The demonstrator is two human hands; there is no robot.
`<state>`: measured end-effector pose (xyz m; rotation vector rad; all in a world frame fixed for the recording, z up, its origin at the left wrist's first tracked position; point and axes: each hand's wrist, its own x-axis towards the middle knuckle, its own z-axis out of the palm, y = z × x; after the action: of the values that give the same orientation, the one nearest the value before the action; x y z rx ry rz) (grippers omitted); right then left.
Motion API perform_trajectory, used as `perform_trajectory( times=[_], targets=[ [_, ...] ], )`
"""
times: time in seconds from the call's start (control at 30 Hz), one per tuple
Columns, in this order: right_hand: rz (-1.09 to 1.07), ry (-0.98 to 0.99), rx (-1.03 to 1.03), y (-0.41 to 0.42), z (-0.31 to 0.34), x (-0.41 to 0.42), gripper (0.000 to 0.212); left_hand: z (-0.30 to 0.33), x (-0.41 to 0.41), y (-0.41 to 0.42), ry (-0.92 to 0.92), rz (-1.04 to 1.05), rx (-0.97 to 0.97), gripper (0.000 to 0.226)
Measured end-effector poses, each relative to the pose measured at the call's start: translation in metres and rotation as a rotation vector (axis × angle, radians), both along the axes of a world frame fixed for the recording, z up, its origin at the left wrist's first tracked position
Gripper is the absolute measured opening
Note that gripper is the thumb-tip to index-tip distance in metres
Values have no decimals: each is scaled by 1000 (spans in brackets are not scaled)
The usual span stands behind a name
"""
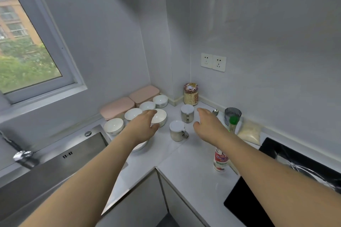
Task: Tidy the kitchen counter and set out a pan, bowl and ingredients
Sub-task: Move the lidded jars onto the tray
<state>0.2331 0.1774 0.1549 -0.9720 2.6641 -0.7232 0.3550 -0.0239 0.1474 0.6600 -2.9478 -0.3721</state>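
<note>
Several white bowls stand in the counter corner; the largest bowl (160,116) lies just under my left hand (145,125), whose relaxed fingers reach over its rim and hold nothing. Another bowl (140,146) is partly hidden beneath my left wrist. My right hand (207,122) hovers with spread fingers beside two lidded seasoning jars, one nearer (177,131) and one farther (187,113), touching neither. A white bottle with a red label (220,159) stands under my right forearm. A pan's edge (310,171) shows on the black hob at the right.
Two pink-lidded boxes (118,108) line the wall. A tall grain jar (191,94), a spoon (215,111), a dark cup (232,114), a green-capped bottle (233,123) and a bag of grains (250,131) sit along the back. A steel sink (55,164) is at left.
</note>
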Motion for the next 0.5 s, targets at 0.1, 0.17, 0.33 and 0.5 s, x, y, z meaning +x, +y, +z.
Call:
perform_trajectory(
  times=[0.1,0.17,0.33,0.5],
  targets=[
    [-23,-14,6,-14,-4,-19,48,-3,-24,-11,-43,-17,27,60],
    [-47,-33,2,-28,-8,-34,50,-10,-43,-22,-74,-40,43,62],
    [-105,-119,-18,-68,-26,-73,51,-45,-98,-54,-252,-122,112,74],
    [-190,-189,67,-102,-53,-118,52,-89,-151,-85,-357,-209,170,83]
  ],
)
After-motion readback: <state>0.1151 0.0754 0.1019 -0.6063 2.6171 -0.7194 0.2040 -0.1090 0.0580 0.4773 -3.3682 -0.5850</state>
